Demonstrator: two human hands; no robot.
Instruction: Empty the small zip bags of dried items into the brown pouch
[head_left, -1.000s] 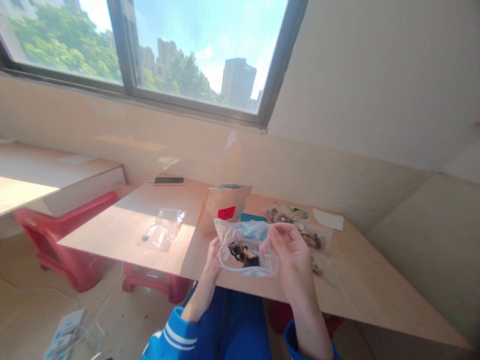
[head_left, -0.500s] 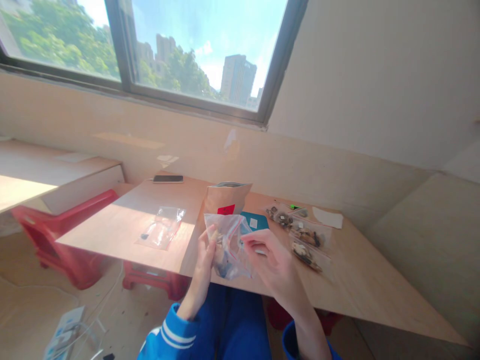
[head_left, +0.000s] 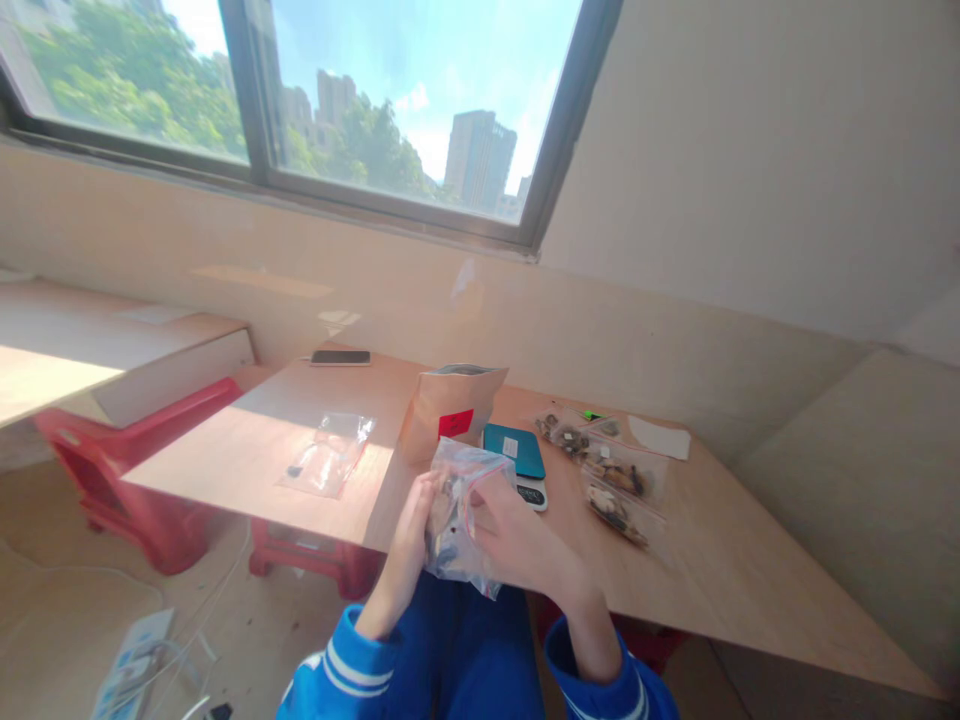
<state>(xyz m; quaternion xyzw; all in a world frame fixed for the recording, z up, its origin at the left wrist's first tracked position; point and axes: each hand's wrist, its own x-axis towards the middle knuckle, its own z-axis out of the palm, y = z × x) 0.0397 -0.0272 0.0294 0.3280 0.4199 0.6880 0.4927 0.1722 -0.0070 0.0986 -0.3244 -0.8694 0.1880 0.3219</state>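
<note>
My left hand is closed around the left side of a clear zip bag, holding it tilted above my lap at the table's front edge. Small dark and pale pieces show through its plastic; their kind is hard to make out. My right hand has its fingertips inside the mouth of this bag, past the red zip line. Those fingertips are blurred and partly covered by plastic. Just behind the bag is a kitchen scale with a teal top. A brown paper pouch with a red label stands open beside it.
Several zip bags of dried brown pieces lie on the right, near a white paper and a green-tipped item. A flat clear bag and a phone lie left. Red stools stand below.
My right hand has gone from the bag's right edge into its mouth. The bag has turned and dropped slightly, so more of the scale shows.
</note>
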